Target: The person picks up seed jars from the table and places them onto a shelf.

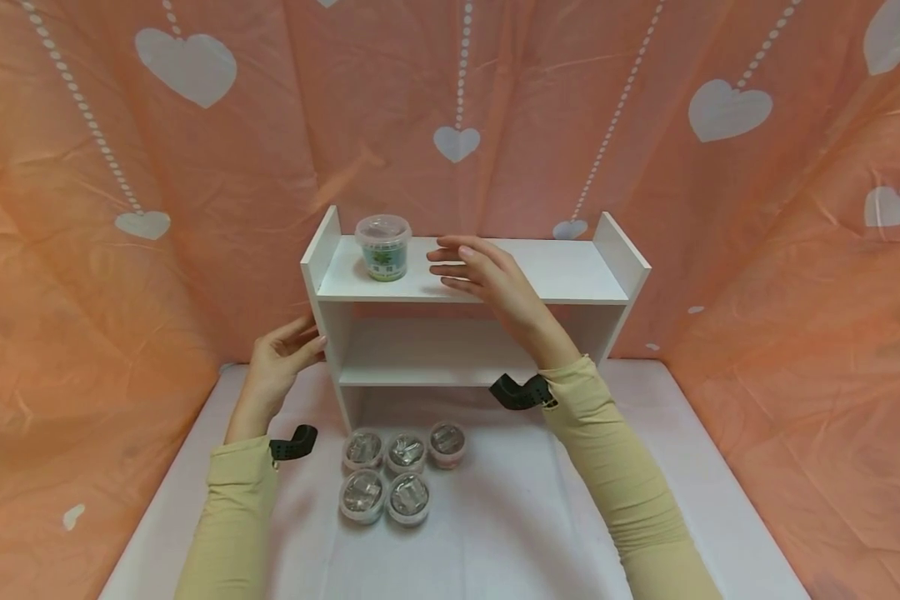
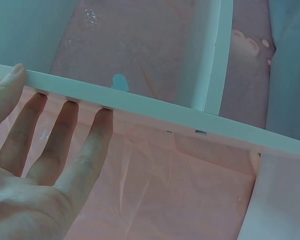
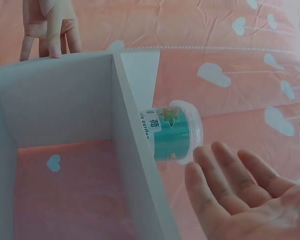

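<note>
A small white shelf stands at the back of the table. On the left of its top board sits an upright clear-lidded plastic tub with a green plant label; its lid and label also show in the right wrist view. My left hand touches the shelf's left side panel, the fingertips behind the edge and the thumb at the front, as the left wrist view shows. My right hand is above the top board, right of the tub and apart from it, fingers extended and holding nothing.
Several similar lidded tubs stand grouped on the white tabletop in front of the shelf's left half. An orange curtain with white hearts hangs behind and at both sides.
</note>
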### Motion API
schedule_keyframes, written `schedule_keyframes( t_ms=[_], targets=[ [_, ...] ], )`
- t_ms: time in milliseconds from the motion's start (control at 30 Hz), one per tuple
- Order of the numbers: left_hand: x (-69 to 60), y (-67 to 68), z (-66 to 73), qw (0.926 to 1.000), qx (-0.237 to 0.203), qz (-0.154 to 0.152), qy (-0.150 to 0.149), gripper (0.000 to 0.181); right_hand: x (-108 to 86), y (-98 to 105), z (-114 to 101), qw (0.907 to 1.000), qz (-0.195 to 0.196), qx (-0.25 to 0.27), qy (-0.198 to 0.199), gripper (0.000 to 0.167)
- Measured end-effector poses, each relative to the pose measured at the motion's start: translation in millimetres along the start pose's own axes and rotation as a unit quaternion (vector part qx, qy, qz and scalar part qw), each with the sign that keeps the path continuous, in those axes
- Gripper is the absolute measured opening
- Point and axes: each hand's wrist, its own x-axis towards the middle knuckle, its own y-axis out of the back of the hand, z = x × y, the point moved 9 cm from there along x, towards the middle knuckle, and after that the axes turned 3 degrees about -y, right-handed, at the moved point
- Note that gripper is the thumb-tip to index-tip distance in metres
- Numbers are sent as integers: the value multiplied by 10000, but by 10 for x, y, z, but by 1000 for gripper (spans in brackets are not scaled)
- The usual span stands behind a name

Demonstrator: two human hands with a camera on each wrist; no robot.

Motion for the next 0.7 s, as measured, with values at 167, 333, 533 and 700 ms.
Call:
schedule_keyframes(
  t_ms=[167,333,533,700],
  targets=[
    [-5,-1,-1,10000,41,6,27,51,-137,-30,-39,9992,-303,-103,219,43],
    [-5,-1,3,10000,52,-10,28,50,-280,-51,-14,9974,-599,-168,375,42],
    [1,2,1,10000,26,-29,-3,50,-395,-48,111,9952,-784,-292,509,44],
    [-2,-2,1,10000,48,-61,-29,50,-466,-14,268,9954,-804,-295,423,46]
  ],
)
